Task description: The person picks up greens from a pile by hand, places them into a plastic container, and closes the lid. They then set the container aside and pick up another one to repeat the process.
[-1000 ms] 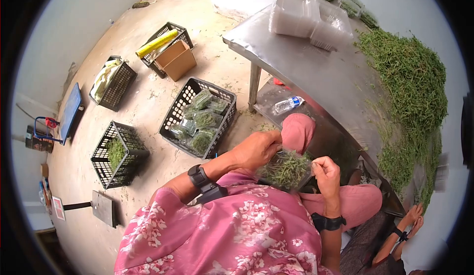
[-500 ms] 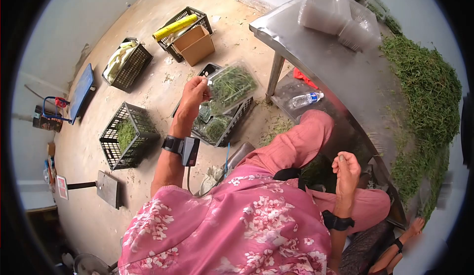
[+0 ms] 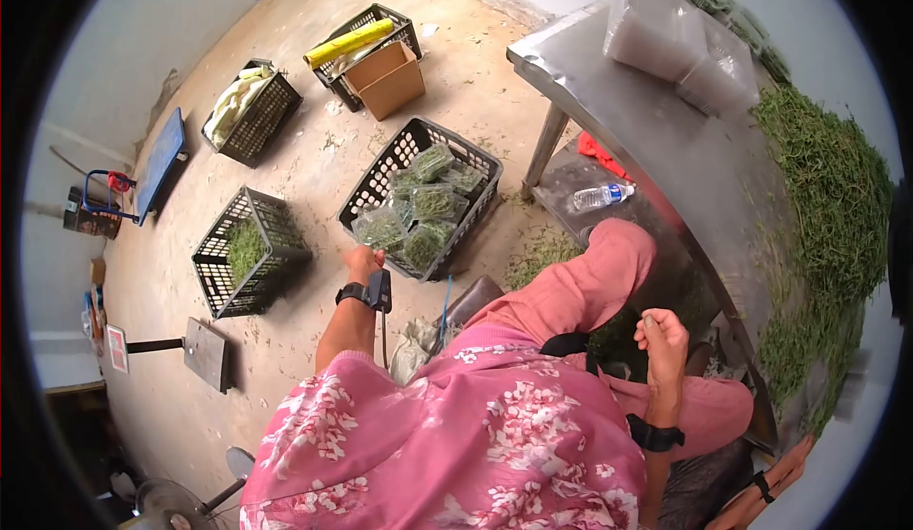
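Note:
My left hand (image 3: 363, 262) is at the near left corner of a black crate (image 3: 358, 190), its fingers closed at the edge of a clear plastic box of greens (image 3: 378, 229); its fingertips are partly hidden. Several similar boxes of greens (image 3: 437, 203) lie in the crate. Curled above my right knee, my right hand (image 3: 663, 338) has its thumb against its fingers, and nothing shows in it. A large heap of loose greens (image 3: 825, 183) covers the far right of the metal table (image 3: 685, 140).
Stacked clear containers (image 3: 656, 30) stand on the table. A bottle (image 3: 601, 197) lies on the lower shelf. Left are a crate with greens (image 3: 249, 249), a crate of pale produce (image 3: 252, 116), a cardboard box (image 3: 385, 81) and a scale (image 3: 207, 354). Another person's arm (image 3: 766, 492) shows lower right.
My left hand has come down and toward me with the box of greens, from above the crate to its near left corner. My right hand stays curled. The view has shifted slightly.

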